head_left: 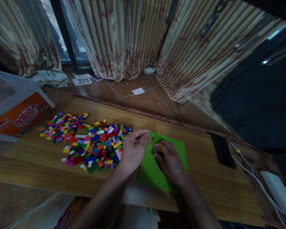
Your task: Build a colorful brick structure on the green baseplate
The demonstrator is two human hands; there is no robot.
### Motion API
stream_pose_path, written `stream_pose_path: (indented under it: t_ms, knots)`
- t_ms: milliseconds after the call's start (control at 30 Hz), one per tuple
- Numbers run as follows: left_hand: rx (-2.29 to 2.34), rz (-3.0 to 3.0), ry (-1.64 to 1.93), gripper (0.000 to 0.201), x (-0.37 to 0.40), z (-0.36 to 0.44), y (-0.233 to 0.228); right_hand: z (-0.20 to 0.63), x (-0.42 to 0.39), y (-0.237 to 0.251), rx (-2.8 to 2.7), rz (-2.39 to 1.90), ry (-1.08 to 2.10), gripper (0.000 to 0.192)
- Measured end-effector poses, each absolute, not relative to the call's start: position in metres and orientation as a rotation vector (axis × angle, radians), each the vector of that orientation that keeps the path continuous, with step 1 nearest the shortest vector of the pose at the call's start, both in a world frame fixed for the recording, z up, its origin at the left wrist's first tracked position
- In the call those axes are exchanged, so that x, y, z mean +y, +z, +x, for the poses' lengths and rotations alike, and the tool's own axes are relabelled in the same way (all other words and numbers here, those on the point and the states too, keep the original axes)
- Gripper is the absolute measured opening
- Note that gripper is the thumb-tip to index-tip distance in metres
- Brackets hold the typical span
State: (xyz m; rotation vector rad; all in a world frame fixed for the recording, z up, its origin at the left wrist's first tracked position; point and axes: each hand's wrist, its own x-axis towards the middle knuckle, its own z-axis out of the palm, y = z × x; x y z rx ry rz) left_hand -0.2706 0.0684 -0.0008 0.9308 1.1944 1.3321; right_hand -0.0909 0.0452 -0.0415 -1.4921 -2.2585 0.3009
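A green studded baseplate (147, 178) lies on the wooden table under both hands. My right hand (173, 162) is over its middle, thumb and fingers closed around a small blue-grey toy brick (155, 149); the fingers cover part of the brick. Close to the plate's far left corner, my left hand (133, 152) has its thumb and fingertips pinched together. Whether anything is between them, or whether they touch the plate edge, I cannot make out. Just left of that hand spreads a large pile of mixed coloured toy bricks (95, 149).
A second brick heap (59, 125) lies farther left, beside a clear plastic box (14, 86) with an orange label. A black phone (222, 151) rests on the table's right side. Past it are a white cable (252, 173) and a white power strip (276, 192). Curtains (114, 38) hang behind.
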Motion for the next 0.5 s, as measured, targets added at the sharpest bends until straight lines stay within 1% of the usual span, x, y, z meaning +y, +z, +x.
stream_pose_path:
  t_ms: [100,200,233,367,500]
  knots:
    - [1.208,0.928,1.33,0.014,0.069,-0.272,0.0,-0.092,0.045,-0.043,-2.284,-1.481,0.358,0.024]
    - [1.239,0.927,1.321,0.015,0.069,-0.275,0.004,-0.083,0.045,-0.037,-2.213,-1.491,0.381,0.039]
    - [1.247,0.922,1.326,0.016,0.069,-0.276,0.005,-0.077,0.044,-0.033,-2.152,-1.508,0.362,0.041]
    - [1.244,0.847,1.402,0.017,0.07,-0.284,0.011,-0.045,0.038,-0.02,-1.885,-1.624,0.28,0.033]
    - [1.241,0.772,1.515,0.017,0.073,-0.294,0.012,-0.026,0.029,-0.024,-1.919,-1.709,0.363,0.033]
